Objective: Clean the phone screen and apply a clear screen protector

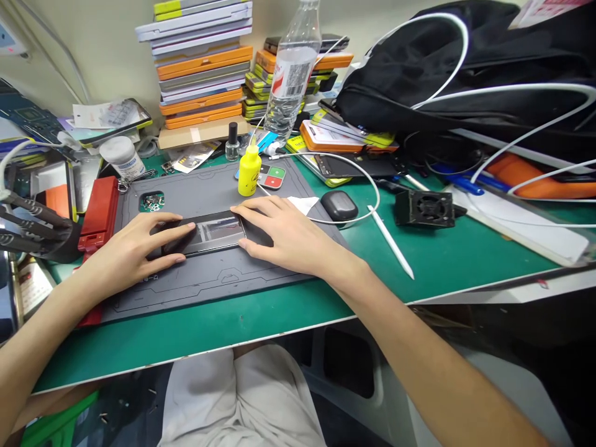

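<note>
A dark smartphone [218, 231] with a glossy, reflective face lies crosswise on a grey work mat [195, 288]. My left hand [139, 247] grips its left end, with the thumb at the near edge and the fingers over the top and far edge. At the right end, my right hand [282, 234] holds it between the thumb near the front edge and the fingers at the far edge. Just behind the phone stands a yellow squeeze bottle [250, 172] with a thin tip. My palms hide both ends of the phone.
A red clamp-like tool [100, 211] borders the mat's left side. Right of the mat are a black earbud case [339, 205], a white stylus [390, 242] and a small fan [424, 208]. A water bottle [292, 74], stacked boxes [202, 68] and a black bag [465, 68] crowd the back.
</note>
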`<state>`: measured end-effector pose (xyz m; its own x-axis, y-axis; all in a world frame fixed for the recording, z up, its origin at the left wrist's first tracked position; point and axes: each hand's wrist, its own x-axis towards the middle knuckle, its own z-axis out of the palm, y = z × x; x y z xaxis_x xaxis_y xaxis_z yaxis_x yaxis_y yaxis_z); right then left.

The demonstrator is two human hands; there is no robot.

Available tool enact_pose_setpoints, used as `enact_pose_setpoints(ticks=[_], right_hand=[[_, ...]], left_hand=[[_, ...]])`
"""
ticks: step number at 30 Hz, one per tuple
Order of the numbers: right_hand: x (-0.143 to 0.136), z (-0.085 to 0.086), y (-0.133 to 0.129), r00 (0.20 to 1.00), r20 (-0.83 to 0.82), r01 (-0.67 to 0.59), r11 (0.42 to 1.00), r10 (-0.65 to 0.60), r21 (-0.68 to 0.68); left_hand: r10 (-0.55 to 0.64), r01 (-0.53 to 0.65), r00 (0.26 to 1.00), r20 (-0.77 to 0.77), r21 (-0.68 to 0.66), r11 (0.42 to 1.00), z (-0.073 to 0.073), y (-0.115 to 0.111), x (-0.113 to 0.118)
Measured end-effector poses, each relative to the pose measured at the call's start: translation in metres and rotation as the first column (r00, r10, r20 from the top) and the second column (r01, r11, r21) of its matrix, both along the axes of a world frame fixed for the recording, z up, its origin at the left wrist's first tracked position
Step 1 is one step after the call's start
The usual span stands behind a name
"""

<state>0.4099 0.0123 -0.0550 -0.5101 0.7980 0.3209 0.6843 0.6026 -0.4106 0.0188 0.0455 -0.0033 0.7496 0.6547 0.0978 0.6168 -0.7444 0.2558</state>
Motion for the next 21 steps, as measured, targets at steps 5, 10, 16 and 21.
enact_pose_setpoints(ticks=[5, 10, 16, 21], right_hand=[[0.001, -0.001, -0.001, 1.000, 0.004, -0.003, 1.000, 0.003, 0.009], [0.002, -0.001, -0.001, 0.999, 0.033, 0.001, 1.000, -0.001, -0.001], [0.002, -0.007, -0.001, 1.000, 0.005, 0.008, 1.000, -0.008, 0.016], [0.002, -0.010, -0.001, 1.000, 0.006, 0.024, 1.000, -0.024, 0.015]], left_hand=[[0.147, -0.142, 0.988, 0.054, -0.086, 0.986, 0.004, -0.004, 0.004], [0.228, -0.218, 0.973, 0.045, -0.159, 0.963, 0.007, -0.007, 0.008], [0.186, -0.179, 0.982, 0.031, -0.151, 0.972, 0.009, -0.008, 0.008], [0.129, -0.126, 0.991, 0.022, -0.103, 0.987, 0.008, -0.010, 0.004]])
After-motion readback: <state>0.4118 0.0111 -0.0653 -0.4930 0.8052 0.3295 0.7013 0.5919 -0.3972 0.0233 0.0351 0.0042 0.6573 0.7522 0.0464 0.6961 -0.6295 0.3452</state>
